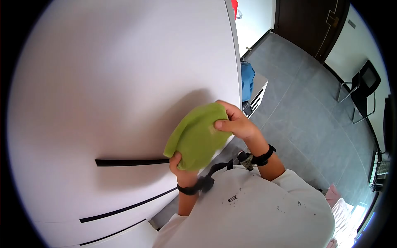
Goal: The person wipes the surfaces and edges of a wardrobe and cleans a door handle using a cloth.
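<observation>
Cloth (194, 140) between 2 hands (240, 124), cabinet (103, 91) left, chair (366, 84) far right, door (306, 25) beyond

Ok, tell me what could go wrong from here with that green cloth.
The cloth might droop or unfold if a grip loosens: the left hand holds its lower end, the right hand its upper end.

The left hand could also knock the cabinet, as it appears near the black strip, though one view makes the gap hard to judge.
</observation>
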`<state>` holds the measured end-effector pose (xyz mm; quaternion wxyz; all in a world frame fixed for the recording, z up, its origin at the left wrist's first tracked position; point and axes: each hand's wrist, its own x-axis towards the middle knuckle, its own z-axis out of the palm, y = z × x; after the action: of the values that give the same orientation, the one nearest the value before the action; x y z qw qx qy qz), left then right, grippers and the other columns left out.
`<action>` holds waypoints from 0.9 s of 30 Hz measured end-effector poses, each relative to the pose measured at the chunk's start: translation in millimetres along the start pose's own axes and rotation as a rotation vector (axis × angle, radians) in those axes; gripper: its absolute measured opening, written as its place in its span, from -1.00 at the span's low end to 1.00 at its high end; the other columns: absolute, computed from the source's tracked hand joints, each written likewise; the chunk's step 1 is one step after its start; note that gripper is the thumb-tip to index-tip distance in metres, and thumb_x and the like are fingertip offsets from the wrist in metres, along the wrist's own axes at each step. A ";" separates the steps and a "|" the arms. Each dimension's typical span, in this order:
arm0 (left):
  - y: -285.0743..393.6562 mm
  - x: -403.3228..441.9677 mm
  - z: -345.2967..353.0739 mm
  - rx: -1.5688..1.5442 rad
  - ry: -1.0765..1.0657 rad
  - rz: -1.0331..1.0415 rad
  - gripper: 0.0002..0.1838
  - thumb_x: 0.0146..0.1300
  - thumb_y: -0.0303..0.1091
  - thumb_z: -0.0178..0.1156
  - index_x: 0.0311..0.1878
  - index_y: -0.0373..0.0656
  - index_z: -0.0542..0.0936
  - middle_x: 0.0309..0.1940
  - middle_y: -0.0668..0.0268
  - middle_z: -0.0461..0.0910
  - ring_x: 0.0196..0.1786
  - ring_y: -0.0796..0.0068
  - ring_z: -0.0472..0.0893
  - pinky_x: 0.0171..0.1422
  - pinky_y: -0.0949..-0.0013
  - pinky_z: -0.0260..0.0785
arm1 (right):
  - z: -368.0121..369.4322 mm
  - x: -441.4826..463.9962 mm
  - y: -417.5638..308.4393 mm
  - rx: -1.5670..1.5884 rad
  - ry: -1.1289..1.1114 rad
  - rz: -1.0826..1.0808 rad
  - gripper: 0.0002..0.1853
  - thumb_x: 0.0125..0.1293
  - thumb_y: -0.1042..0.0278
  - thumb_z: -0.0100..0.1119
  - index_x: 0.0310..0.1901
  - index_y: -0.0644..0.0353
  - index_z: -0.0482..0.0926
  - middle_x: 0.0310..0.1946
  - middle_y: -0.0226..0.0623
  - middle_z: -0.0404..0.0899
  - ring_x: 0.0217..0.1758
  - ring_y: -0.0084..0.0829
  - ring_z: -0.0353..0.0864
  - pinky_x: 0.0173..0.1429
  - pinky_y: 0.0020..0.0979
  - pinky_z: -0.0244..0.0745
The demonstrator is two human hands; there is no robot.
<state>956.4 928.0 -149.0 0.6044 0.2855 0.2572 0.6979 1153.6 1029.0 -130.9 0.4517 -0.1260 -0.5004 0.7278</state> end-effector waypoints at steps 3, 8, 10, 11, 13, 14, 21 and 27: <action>-7.7 -3.0 15.3 -0.001 0.119 -0.044 -0.40 0.26 -0.08 0.00 0.30 -0.23 0.37 0.25 0.12 0.44 0.27 0.16 0.45 0.36 0.11 0.29 | -8.0 2.4 -14.7 -0.138 0.007 -0.009 -0.65 0.22 0.48 0.30 0.03 0.25 0.46 -0.09 -0.43 0.54 -0.01 -0.62 0.49 0.09 -0.52 0.39; -21.0 -15.4 -4.9 0.282 0.384 -0.021 -0.42 0.27 -0.24 0.06 0.34 -0.22 0.32 0.29 0.12 0.40 0.32 0.15 0.41 0.41 0.08 0.24 | -21.2 8.7 -18.3 -0.166 0.018 -0.038 -0.64 0.18 0.53 0.31 0.02 0.26 0.49 -0.10 -0.40 0.56 0.00 -0.59 0.51 0.09 -0.49 0.42; -5.0 -13.3 24.2 0.039 0.236 -0.174 -0.39 0.23 -0.37 0.13 0.37 -0.21 0.28 0.31 0.14 0.37 0.33 0.16 0.40 0.41 0.07 0.24 | -18.6 12.1 -24.6 -0.172 0.076 0.021 -0.67 0.17 0.51 0.31 -0.01 0.26 0.53 -0.13 -0.39 0.59 -0.02 -0.58 0.54 0.07 -0.50 0.44; -9.5 -14.9 19.8 0.049 0.243 -0.165 -0.39 0.23 -0.37 0.13 0.37 -0.21 0.28 0.31 0.14 0.37 0.33 0.16 0.40 0.41 0.07 0.24 | -20.9 13.7 -24.6 -0.161 0.066 0.019 -0.67 0.17 0.51 0.31 -0.01 0.26 0.53 -0.13 -0.39 0.59 -0.02 -0.58 0.54 0.07 -0.50 0.44; -15.1 -15.4 20.1 0.345 0.202 -0.137 -0.34 0.19 -0.45 0.19 0.38 -0.21 0.26 0.31 0.17 0.37 0.34 0.18 0.39 0.41 0.08 0.23 | -21.5 14.6 -22.5 -0.143 0.108 -0.012 -0.68 0.17 0.55 0.28 -0.01 0.26 0.54 -0.15 -0.41 0.60 -0.05 -0.58 0.56 0.05 -0.50 0.46; -17.8 -17.9 20.9 0.208 0.167 -0.171 -0.35 0.17 -0.55 0.17 0.37 -0.20 0.27 0.28 0.20 0.39 0.32 0.22 0.40 0.38 0.12 0.25 | -25.1 15.0 -20.2 -0.136 0.105 -0.009 -0.68 0.17 0.55 0.28 -0.01 0.26 0.54 -0.15 -0.41 0.60 -0.05 -0.58 0.56 0.05 -0.50 0.46; -17.0 -10.6 39.5 0.447 0.287 -0.202 -0.40 0.17 -0.53 0.11 0.33 -0.26 0.29 0.20 0.24 0.39 0.25 0.38 0.38 0.38 0.34 0.15 | -35.4 6.5 -15.6 -0.060 0.180 0.115 -0.71 0.27 0.49 0.22 0.02 0.26 0.52 -0.16 -0.41 0.58 -0.04 -0.63 0.53 0.05 -0.54 0.44; -16.7 -6.4 43.9 0.418 0.289 -0.096 -0.47 0.21 -0.47 0.03 0.28 -0.27 0.32 0.15 0.25 0.41 0.22 0.39 0.40 0.34 0.34 0.20 | -46.9 3.7 -21.1 -0.168 -0.076 0.202 -0.65 0.39 0.36 0.17 0.14 0.29 0.45 -0.04 -0.37 0.55 0.02 -0.59 0.50 0.13 -0.48 0.42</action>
<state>999.8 924.5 -130.5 0.5216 0.2888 0.4930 0.6336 1192.5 1062.7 -134.0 0.3449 -0.1856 -0.5610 0.7293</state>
